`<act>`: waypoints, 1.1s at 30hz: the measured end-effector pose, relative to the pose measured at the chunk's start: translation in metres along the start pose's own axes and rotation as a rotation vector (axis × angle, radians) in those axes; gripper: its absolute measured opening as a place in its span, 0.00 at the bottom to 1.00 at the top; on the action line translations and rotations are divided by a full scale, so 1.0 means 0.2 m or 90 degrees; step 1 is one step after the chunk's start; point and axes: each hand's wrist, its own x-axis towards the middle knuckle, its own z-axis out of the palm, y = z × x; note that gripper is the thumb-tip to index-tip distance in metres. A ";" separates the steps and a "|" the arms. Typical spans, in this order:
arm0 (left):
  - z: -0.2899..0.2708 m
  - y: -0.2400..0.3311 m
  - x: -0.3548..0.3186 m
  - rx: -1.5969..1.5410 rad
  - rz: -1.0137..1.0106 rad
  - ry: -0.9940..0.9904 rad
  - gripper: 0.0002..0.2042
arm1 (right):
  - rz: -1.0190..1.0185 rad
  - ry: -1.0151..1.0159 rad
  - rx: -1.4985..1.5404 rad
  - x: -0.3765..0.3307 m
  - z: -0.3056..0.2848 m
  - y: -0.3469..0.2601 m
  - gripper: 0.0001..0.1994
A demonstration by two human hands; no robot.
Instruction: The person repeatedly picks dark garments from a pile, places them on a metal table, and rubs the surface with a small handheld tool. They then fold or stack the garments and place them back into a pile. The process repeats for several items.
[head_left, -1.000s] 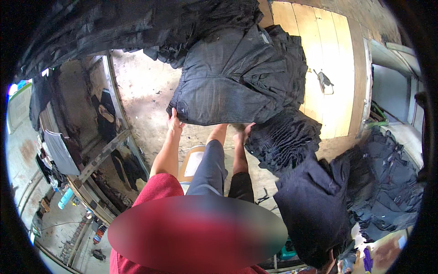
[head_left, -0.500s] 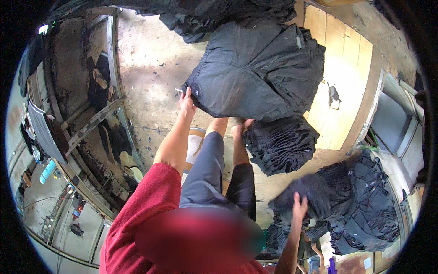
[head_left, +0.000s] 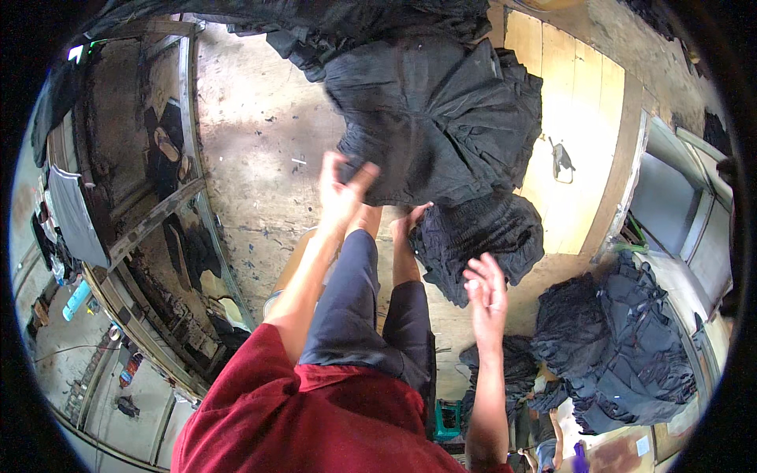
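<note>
Head view looks straight down past a dark red shirt and dark blue shorts to two bare forearms stretched out over a worn concrete floor.

The left hand is raised, fingers spread and thumb apart, palm turned toward the large flat black garment spread on the floor ahead. Its fingertips reach the garment's near left edge; whether they pinch the cloth or only brush it cannot be told, and the hand is slightly blurred. The left arm runs nearly straight from the shoulder, elbow only lightly bent.

The right hand hangs lower and further right, fingers loose and splayed, gripping nothing. It sits just beside a crumpled bundle of pleated black fabric that lies against the lower edge of the flat garment, close to the person's bare feet. The right forearm rises almost vertically from the lower edge.

To the right, a pale wooden plank panel lies under the garment's far side. A heap of dark grey-black clothing sits well apart at lower right.
</note>
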 end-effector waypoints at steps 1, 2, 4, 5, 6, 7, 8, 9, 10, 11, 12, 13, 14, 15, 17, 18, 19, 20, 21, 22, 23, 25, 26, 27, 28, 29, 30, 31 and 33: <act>0.08 0.13 -0.16 0.074 0.045 -0.088 0.17 | 0.007 0.013 0.062 -0.02 -0.04 -0.03 0.38; 0.17 0.24 -0.28 0.063 0.234 -0.203 0.15 | -0.031 0.006 0.093 -0.04 -0.08 -0.06 0.42; 0.24 0.41 -0.50 0.154 0.291 -0.523 0.15 | -0.082 -0.014 0.122 -0.10 -0.14 -0.09 0.55; 0.29 0.46 -0.60 0.163 0.245 -0.707 0.16 | -0.112 -0.008 0.170 -0.14 -0.17 -0.09 0.50; 0.31 0.48 -0.68 0.198 0.229 -0.819 0.15 | -0.098 0.077 0.065 -0.18 -0.18 -0.05 0.45; 0.33 0.47 -0.75 0.214 0.208 -0.934 0.15 | -0.055 0.185 -0.025 -0.21 -0.18 -0.01 0.41; 0.34 0.42 -0.77 0.131 0.235 -0.915 0.18 | -0.013 0.269 0.030 -0.25 -0.21 0.04 0.34; 0.34 0.36 -0.79 -0.021 0.310 -0.844 0.21 | -0.064 0.292 0.125 -0.32 -0.23 0.09 0.33; 0.35 0.26 -0.74 -0.027 0.307 -0.722 0.21 | -0.016 0.341 0.175 -0.38 -0.27 0.14 0.32; 0.36 0.14 -0.69 -0.011 0.253 -0.526 0.22 | 0.014 0.389 0.220 -0.45 -0.31 0.18 0.31; 0.39 0.00 -0.61 0.006 0.077 -0.317 0.23 | 0.031 0.415 0.266 -0.54 -0.36 0.22 0.30; 0.42 -0.15 -0.47 -0.160 -0.131 -0.102 0.29 | 0.031 0.440 0.270 -0.61 -0.40 0.25 0.29; 0.41 -0.30 -0.28 -0.163 -0.252 0.059 0.38 | 0.070 0.460 0.228 -0.69 -0.45 0.28 0.30; 0.38 -0.44 -0.13 -0.105 -0.305 0.174 0.49 | 0.112 0.494 0.172 -0.75 -0.49 0.31 0.30; 0.30 -0.66 0.11 -0.071 -0.354 0.309 0.67 | 0.050 0.449 0.192 -0.86 -0.55 0.37 0.31; 0.27 -0.74 0.17 -0.073 -0.406 0.308 0.67 | 0.060 0.470 0.155 -0.89 -0.57 0.40 0.31; 0.26 -0.78 0.22 -0.075 -0.407 0.329 0.68 | 0.082 0.472 0.181 -0.93 -0.60 0.43 0.30; 0.25 -0.80 0.25 -0.074 -0.391 0.327 0.65 | 0.106 0.484 0.204 -0.97 -0.62 0.47 0.29; 0.25 -0.79 0.25 -0.048 -0.407 0.329 0.61 | 0.133 0.493 0.227 -1.00 -0.63 0.50 0.28; 0.26 -0.76 0.22 -0.094 -0.336 0.319 0.55 | 0.194 0.504 0.262 -1.02 -0.66 0.53 0.28; 0.27 -0.71 0.19 -0.132 -0.276 0.304 0.50 | 0.254 0.512 0.296 -1.03 -0.70 0.56 0.29; 0.34 -0.58 0.16 -0.175 -0.194 0.315 0.39 | 0.353 0.537 0.385 -1.03 -0.76 0.61 0.30; 0.38 -0.51 0.13 -0.178 -0.174 0.344 0.34 | 0.352 0.545 0.431 -1.01 -0.77 0.64 0.31; 0.42 -0.45 0.11 -0.175 -0.143 0.376 0.29 | 0.344 0.546 0.407 -1.01 -0.77 0.65 0.31; 0.46 -0.38 0.09 -0.157 -0.108 0.387 0.24 | 0.331 0.563 0.394 -1.00 -0.76 0.66 0.31; 0.49 -0.31 0.07 -0.239 -0.059 0.329 0.24 | 0.326 0.618 0.378 -0.99 -0.74 0.66 0.31; 0.54 -0.24 0.03 -0.132 0.026 0.336 0.24 | 0.257 0.604 0.344 -0.98 -0.73 0.65 0.29; 0.61 -0.18 -0.02 -0.011 0.014 0.354 0.23 | 0.193 0.629 0.309 -0.97 -0.71 0.64 0.26; 0.71 -0.06 -0.18 0.090 0.330 0.158 0.22 | 0.124 0.553 0.180 -0.95 -0.70 0.59 0.24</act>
